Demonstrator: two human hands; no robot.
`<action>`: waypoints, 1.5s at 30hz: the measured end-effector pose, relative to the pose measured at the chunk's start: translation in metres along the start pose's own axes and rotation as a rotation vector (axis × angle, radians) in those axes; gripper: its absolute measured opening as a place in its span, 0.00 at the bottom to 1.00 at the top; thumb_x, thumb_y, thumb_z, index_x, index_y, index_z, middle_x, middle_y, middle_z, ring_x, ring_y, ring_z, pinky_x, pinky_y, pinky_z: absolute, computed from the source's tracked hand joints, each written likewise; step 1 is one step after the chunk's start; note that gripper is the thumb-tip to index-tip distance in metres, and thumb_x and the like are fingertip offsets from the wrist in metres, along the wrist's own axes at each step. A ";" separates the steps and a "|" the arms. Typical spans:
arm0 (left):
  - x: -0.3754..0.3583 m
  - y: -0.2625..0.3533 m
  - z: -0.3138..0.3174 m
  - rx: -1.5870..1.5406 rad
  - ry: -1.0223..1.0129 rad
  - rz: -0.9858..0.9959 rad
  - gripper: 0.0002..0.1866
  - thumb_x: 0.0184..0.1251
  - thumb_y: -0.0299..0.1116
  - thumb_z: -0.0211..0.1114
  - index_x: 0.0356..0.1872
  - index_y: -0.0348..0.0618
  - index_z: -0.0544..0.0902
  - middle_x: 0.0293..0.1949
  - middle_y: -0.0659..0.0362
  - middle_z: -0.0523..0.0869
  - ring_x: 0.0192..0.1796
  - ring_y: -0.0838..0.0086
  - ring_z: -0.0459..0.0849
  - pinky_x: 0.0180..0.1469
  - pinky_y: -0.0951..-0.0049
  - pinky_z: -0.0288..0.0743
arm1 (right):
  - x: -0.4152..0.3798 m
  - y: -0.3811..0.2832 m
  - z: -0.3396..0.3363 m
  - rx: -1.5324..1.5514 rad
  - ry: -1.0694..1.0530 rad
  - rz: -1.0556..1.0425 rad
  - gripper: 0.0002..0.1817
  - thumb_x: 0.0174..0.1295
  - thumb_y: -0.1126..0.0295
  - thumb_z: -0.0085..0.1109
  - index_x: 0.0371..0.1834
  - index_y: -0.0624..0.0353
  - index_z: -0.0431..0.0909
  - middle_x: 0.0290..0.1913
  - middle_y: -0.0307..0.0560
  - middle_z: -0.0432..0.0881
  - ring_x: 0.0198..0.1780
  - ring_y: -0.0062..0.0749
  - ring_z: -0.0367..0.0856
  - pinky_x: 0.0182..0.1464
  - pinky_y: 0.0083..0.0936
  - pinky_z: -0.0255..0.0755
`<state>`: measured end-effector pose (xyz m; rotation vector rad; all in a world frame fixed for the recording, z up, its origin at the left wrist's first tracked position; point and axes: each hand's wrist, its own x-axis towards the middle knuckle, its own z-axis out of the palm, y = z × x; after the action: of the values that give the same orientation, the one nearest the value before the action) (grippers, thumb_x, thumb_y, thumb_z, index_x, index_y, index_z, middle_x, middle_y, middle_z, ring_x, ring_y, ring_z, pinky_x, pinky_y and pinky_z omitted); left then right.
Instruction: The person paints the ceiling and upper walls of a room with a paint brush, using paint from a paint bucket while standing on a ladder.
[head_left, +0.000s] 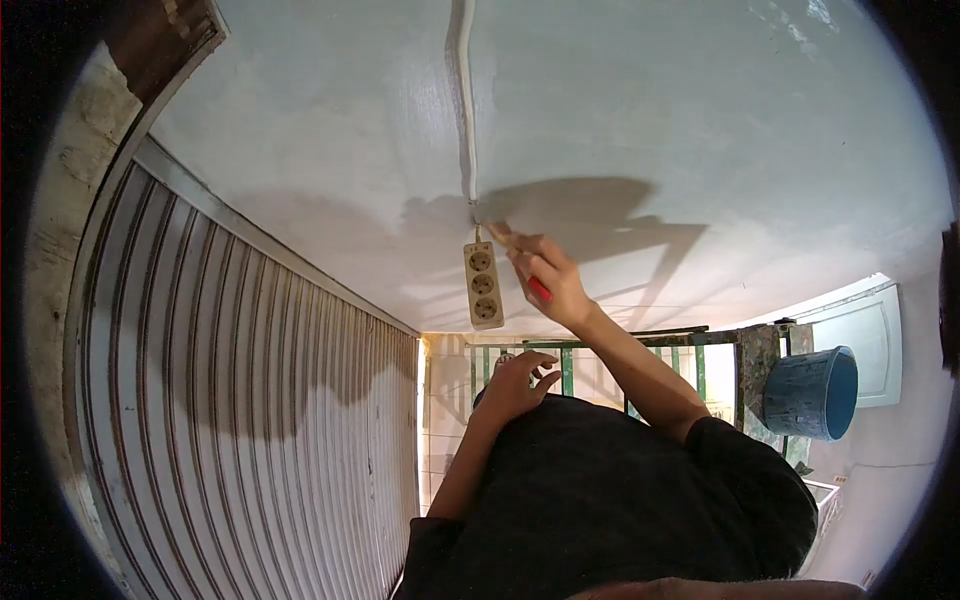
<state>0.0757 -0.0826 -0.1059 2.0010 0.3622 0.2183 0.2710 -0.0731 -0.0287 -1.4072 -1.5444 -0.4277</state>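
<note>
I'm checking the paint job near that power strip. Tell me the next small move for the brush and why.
Probably draw the brush in a short stroke along the cable cover, keeping off the power strip. The right hand holds the brush with its tip where the cover ends just above the strip, so bristles could smear the sockets. The left hand hangs free below, holding nothing.

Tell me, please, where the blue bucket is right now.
In the head view the blue bucket is at the right edge, beside the green railing and below the white panel, well right of the brush hand.
</note>
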 end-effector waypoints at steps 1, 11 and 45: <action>0.000 -0.001 0.001 -0.005 0.005 0.004 0.16 0.70 0.38 0.73 0.51 0.39 0.87 0.45 0.51 0.90 0.38 0.65 0.89 0.44 0.66 0.83 | -0.005 0.003 0.003 0.003 -0.003 -0.001 0.13 0.57 0.87 0.70 0.43 0.65 0.81 0.48 0.54 0.84 0.47 0.48 0.87 0.47 0.36 0.83; 0.001 -0.001 0.007 -0.013 -0.008 -0.025 0.16 0.70 0.38 0.73 0.52 0.40 0.87 0.44 0.51 0.90 0.38 0.65 0.88 0.42 0.66 0.83 | -0.003 0.029 0.015 0.021 -0.156 0.109 0.16 0.54 0.88 0.67 0.45 0.62 0.81 0.48 0.54 0.84 0.49 0.53 0.86 0.50 0.39 0.82; 0.013 0.000 0.000 -0.049 0.001 -0.060 0.16 0.69 0.42 0.71 0.50 0.43 0.87 0.46 0.54 0.90 0.42 0.66 0.90 0.47 0.62 0.82 | 0.079 -0.037 -0.026 -0.022 0.065 -0.014 0.12 0.56 0.87 0.70 0.42 0.65 0.83 0.43 0.55 0.88 0.44 0.48 0.89 0.45 0.35 0.84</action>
<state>0.0878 -0.0782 -0.1055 1.9392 0.4130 0.1884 0.2591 -0.0588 0.0598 -1.3869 -1.5025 -0.4956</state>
